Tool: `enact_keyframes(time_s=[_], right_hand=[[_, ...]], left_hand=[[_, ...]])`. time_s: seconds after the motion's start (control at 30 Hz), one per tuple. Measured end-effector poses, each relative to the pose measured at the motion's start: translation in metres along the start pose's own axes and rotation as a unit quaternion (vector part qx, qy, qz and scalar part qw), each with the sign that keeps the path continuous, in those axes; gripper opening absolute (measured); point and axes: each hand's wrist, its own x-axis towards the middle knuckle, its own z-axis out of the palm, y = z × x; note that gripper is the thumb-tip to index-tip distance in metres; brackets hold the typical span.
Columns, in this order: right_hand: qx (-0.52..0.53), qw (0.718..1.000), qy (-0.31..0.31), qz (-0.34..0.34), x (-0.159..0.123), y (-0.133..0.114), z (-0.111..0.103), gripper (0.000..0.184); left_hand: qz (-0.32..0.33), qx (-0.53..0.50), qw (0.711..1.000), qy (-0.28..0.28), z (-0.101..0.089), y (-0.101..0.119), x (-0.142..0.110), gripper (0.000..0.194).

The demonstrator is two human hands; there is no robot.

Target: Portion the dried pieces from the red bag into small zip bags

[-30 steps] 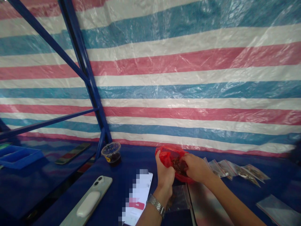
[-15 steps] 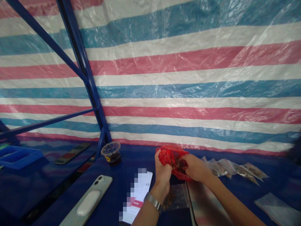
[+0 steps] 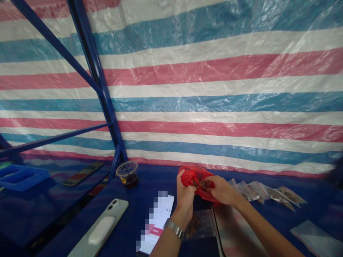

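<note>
My left hand (image 3: pixel 187 192) is closed on the side of a red plastic bag (image 3: pixel 205 175), and a metal-band watch (image 3: pixel 173 228) is on that wrist. Brown dried pieces (image 3: pixel 197 184) show in the bag's gathered mouth. From the right, my right hand (image 3: pixel 223 191) reaches into the mouth with bent fingers; its fingertips are hidden among red film and brown bits. Below the bag lies a clear zip bag (image 3: pixel 202 226) with some brown pieces at its left end, partly covered by my left wrist.
Several filled zip bags (image 3: pixel 270 192) lie at right, with a flat zip bag (image 3: pixel 317 237) nearer. A lit phone (image 3: pixel 158 225), another phone (image 3: pixel 100 228) bearing a white case, and a cup of dark liquid (image 3: pixel 130 176) stand left. A dark-edged reflective slab (image 3: pixel 235 232) lies under my right arm.
The red bag's mouth has narrowed and its film bunches more between my hands. My right hand has shifted slightly; the things on the table stay where they were.
</note>
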Motion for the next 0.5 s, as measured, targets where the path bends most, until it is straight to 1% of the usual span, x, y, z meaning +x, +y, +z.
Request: enact_keyframes(time_s=[0.13,0.27,0.37,0.5], right_hand=[[0.042,0.999,0.003,-0.023,0.002,0.001,-0.002,0.038],[0.058,0.998,0.01,-0.03,0.005,0.005,-0.001,0.041],[0.054,0.998,0.02,-0.025,0.005,0.009,0.0,0.045],[0.052,0.998,0.014,-0.027,0.005,0.012,0.0,0.047]], left_hand=[[0.017,0.025,0.999,0.012,-0.002,0.006,-0.002,0.077],[0.035,0.045,0.998,0.0,0.001,0.013,-0.007,0.069],[0.052,0.058,0.997,-0.01,0.003,0.017,-0.007,0.072],[0.076,0.056,0.995,-0.02,0.0,0.021,-0.004,0.077]])
